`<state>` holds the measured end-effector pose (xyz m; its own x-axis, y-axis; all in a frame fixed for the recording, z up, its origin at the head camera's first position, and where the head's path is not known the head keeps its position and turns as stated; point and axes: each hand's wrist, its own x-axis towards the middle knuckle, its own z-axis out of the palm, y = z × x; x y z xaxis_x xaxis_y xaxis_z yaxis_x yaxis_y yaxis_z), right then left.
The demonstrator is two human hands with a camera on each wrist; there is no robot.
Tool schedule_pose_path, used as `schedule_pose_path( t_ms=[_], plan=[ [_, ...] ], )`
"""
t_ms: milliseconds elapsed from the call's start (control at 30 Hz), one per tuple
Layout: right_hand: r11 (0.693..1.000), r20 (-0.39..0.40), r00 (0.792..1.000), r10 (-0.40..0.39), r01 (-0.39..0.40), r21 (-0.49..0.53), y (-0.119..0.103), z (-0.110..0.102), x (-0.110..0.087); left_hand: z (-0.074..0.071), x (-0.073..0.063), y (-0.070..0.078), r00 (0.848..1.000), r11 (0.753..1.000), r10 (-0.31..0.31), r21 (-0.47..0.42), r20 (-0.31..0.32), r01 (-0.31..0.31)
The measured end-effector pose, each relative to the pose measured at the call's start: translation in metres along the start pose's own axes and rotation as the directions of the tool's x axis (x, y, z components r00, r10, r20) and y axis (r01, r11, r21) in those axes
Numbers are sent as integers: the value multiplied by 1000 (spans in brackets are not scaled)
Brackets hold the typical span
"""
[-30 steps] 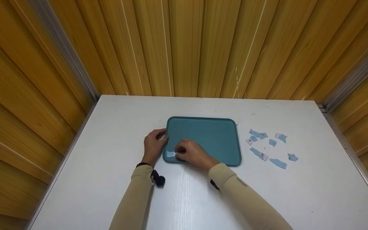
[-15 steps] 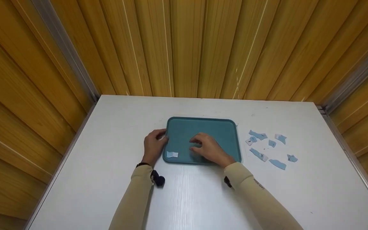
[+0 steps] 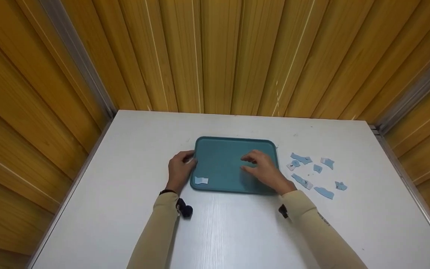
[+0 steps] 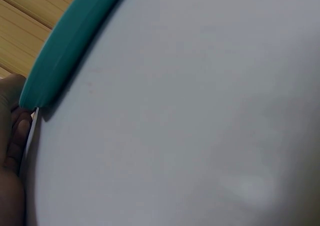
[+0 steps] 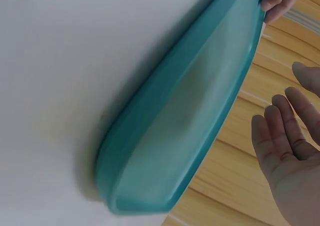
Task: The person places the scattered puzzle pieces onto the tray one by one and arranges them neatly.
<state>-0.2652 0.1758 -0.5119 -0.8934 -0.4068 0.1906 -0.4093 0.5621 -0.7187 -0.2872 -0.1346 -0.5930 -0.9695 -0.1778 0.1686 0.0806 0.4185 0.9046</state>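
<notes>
A teal tray lies on the white table. My left hand grips its left rim, thumb and forefinger at the edge; in the right wrist view the fingers of that left hand are at the tray's far end. A small light-blue and white torn paper piece lies in the tray's near left corner. Over the tray's right half hovers my right hand, thumb and fingers spread apart with nothing between them. The right wrist view shows the same right hand with its fingers loosely extended.
Several torn blue paper pieces lie scattered right of the tray, among them a long strip, a curved piece and a small scrap. Wood-look panels stand behind the white table.
My right hand has let go of the paper piece in the near left corner and moved right across the tray, its fingers apart. The left hand has stayed at the rim.
</notes>
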Motion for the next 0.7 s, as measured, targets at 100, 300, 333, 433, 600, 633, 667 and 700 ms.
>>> schedule_pose_path(
  t_ms=[100,300,333,433,600,633,667,700],
  plan=[
    [999,-21,999,31,-31,-15,3,-10,-4,1,1,0,1000,1000,-1,5,-1,1],
    [998,-75,996,46,-48,-29,15,-33,-18,1,0,0,1000,1000,-5,7,4,5],
    [998,-84,995,46,-49,-34,17,-36,-20,1,-1,0,1000,1000,-4,7,6,4],
    [997,-110,993,44,-50,-54,27,-48,-28,0,-1,2,1000,1000,0,2,10,0],
    [988,-134,983,126,-137,-72,42,-64,-41,-1,-2,3,1000,1000,0,-14,10,0],
    [985,-137,980,143,-155,-76,44,-66,-44,-2,-2,3,1000,1000,-1,-15,10,1],
    [981,-141,977,161,-174,-81,46,-69,-47,-2,-2,3,1000,1000,-2,-18,11,2],
    [978,-143,974,174,-188,-88,49,-72,-49,-2,-2,4,1000,1000,-4,-21,10,4]
  ],
)
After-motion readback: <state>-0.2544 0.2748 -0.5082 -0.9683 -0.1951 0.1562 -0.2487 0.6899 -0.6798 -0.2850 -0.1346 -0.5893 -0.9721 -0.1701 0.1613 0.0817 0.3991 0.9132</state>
